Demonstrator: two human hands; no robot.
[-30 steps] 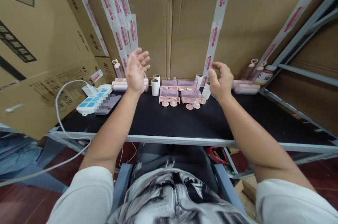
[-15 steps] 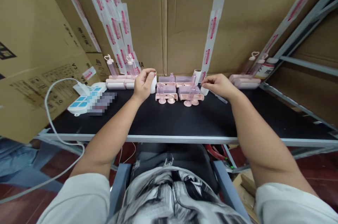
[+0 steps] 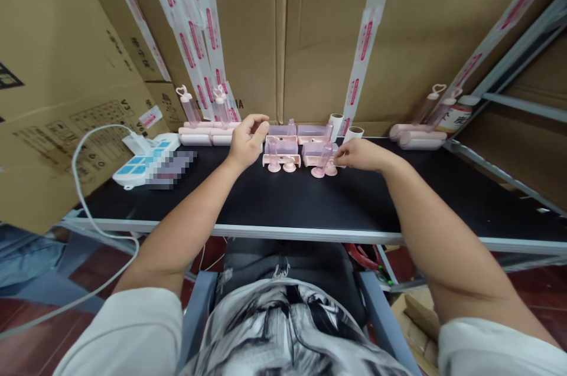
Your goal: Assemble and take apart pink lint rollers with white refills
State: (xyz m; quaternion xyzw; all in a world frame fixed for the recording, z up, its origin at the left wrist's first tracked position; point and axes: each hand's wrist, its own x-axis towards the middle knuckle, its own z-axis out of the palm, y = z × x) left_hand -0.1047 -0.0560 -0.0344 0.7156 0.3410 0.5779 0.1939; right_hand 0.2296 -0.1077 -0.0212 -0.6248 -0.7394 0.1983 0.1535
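My left hand (image 3: 249, 141) is beside the left end of the parts group, fingers curved and thumb apart, with nothing visible in it. My right hand (image 3: 361, 155) pinches at the right end of the front right pink half-shell (image 3: 313, 161). Another pink half-shell (image 3: 268, 160) lies at the front left. Translucent lilac pieces (image 3: 282, 146) sit behind them. Clear pink tubes (image 3: 325, 157) stand upright, beside small round-footed pink caps (image 3: 289, 164). Behind my right hand are two white hollow rolls, a rear one (image 3: 336, 124) and a nearer one (image 3: 354, 133).
Pink cylinders (image 3: 196, 139) with heart-topped tubes (image 3: 188, 105) stand at the back left; similar pink cylinders (image 3: 423, 140) are at the right, by a labelled bottle (image 3: 456, 116). A white power strip (image 3: 148, 160) with a cable lies left. Cardboard (image 3: 328, 39) walls the black table (image 3: 283, 202).
My right hand has moved down and slightly left from a white roll to the pink half-shell. The white roll beside my left hand no longer shows. The view has shifted slightly.
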